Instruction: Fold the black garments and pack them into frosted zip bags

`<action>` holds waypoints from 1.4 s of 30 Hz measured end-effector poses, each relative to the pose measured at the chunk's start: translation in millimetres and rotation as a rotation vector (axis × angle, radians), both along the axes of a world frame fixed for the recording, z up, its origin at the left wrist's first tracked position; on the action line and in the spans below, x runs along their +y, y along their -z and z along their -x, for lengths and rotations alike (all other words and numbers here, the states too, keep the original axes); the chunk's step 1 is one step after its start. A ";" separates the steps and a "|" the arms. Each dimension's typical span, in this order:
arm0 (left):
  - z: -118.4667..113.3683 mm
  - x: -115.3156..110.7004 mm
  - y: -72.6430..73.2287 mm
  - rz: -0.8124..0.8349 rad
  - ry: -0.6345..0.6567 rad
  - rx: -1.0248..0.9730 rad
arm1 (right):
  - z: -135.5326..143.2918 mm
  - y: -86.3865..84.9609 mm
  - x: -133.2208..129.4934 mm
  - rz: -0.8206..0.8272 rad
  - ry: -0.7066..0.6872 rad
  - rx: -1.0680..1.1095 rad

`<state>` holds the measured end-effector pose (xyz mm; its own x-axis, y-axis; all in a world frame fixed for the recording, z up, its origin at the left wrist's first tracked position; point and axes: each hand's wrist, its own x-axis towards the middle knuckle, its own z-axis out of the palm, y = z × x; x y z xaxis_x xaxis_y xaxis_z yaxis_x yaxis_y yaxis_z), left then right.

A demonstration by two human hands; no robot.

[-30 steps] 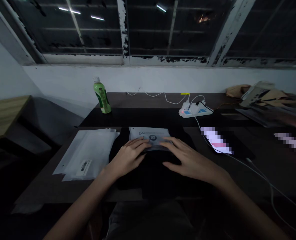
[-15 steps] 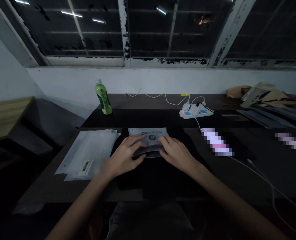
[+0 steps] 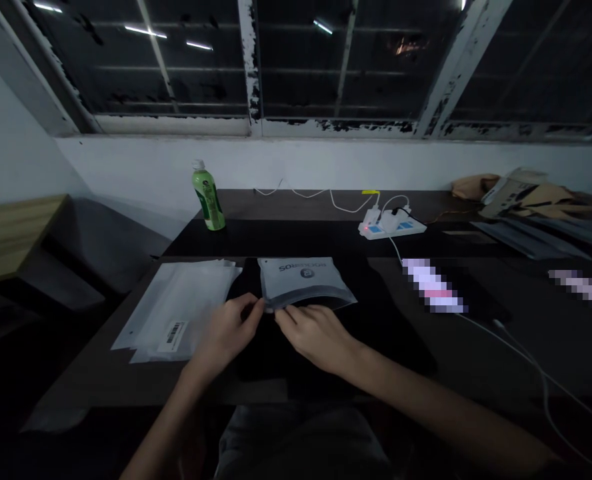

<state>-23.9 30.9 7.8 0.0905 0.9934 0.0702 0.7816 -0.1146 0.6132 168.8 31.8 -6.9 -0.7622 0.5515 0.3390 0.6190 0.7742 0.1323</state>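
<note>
A frosted plastic bag [image 3: 303, 277] with dark printing lies on a black cloth-like sheet [image 3: 376, 333] in front of me. Its near edge bows open, with the right corner spread out. My left hand [image 3: 236, 320] pinches the bag's near left corner between thumb and fingers. Close beside it, my right hand [image 3: 316, 330] has its fingers closed on the near edge, just right of that corner. To the left lies a stack of frosted bags [image 3: 181, 293] with a barcode label.
A green bottle [image 3: 209, 199] stands at the back left. Behind on the right is a power strip [image 3: 393, 227] with white cables. A lit phone [image 3: 433, 285] lies to the right, and brown packaging [image 3: 536, 197] sits at the far right.
Both hands have left the middle of the bag. My right hand has moved left along the near edge and my left hand now pinches the left corner. More of the bag shows.
</note>
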 end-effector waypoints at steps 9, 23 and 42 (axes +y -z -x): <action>-2.0 9.4 17.3 -0.024 0.070 -0.217 | 16.8 9.7 2.4 -0.090 0.033 -0.048; 21.7 10.9 27.5 -0.047 -0.104 -0.201 | -75.2 27.8 12.6 -0.258 0.166 0.071; 10.9 -6.1 24.7 -0.141 -0.038 0.100 | -47.7 -26.6 88.0 0.252 0.424 0.248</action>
